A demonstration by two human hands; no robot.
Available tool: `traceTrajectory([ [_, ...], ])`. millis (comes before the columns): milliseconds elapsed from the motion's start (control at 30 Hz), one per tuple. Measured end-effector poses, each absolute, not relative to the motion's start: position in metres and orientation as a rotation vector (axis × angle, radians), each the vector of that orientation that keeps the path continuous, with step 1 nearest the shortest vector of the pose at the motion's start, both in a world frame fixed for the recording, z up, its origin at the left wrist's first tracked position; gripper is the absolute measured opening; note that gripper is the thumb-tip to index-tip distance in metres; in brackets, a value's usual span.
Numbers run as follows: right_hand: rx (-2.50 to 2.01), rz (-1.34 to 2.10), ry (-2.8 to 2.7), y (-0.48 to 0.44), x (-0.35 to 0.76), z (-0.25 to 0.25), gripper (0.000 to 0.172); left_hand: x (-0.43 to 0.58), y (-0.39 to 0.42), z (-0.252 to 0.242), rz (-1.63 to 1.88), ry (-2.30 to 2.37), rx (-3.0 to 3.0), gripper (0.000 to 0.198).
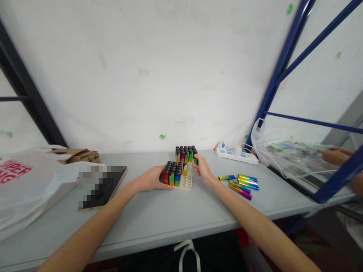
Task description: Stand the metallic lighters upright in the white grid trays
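Colourful metallic tubes with dark tops (171,176) stand upright in rows on the left part of a white tray with round holes (186,183). My left hand (154,178) is wrapped round the left side of this group and the tray's edge. Pinched in my right hand (200,168), just right of the tray, is a small green shiny tube (196,161). Behind the tray stands a second block of upright dark-topped tubes (185,154). Several loose metallic tubes (241,185) lie on the table to the right of my right hand.
A white power strip (236,155) with cables lies at the back right. On the left are a white plastic bag (36,185), brown cardboard (81,155) and a dark flat panel (106,189). Blue rack posts (272,90) stand at right; another person's hand (333,155) shows beyond.
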State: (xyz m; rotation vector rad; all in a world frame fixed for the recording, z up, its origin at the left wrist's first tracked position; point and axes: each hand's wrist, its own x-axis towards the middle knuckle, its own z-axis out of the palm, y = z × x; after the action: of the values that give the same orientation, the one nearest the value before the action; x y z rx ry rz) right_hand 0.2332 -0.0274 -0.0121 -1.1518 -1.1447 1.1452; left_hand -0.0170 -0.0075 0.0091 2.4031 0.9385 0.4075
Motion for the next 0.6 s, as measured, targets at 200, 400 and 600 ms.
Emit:
traceTrajectory([
  [200,-1.138,1.077,-1.209,-0.0330,0.2279,-0.0130,0.046,-0.0177,-0.0083,0.0102,0.412,0.911,2.375,0.072],
  [400,-1.116,1.136,-1.133,-0.0306,0.2275,-0.0133,0.049,-0.0180,-0.0065,0.0081,0.419,0.911,2.377,0.072],
  [600,-1.121,1.074,-1.190,-0.0348,0.2248,-0.0103,0.048,-0.0180,-0.0062,0.0084,0.420,0.897,2.378,0.073],
])
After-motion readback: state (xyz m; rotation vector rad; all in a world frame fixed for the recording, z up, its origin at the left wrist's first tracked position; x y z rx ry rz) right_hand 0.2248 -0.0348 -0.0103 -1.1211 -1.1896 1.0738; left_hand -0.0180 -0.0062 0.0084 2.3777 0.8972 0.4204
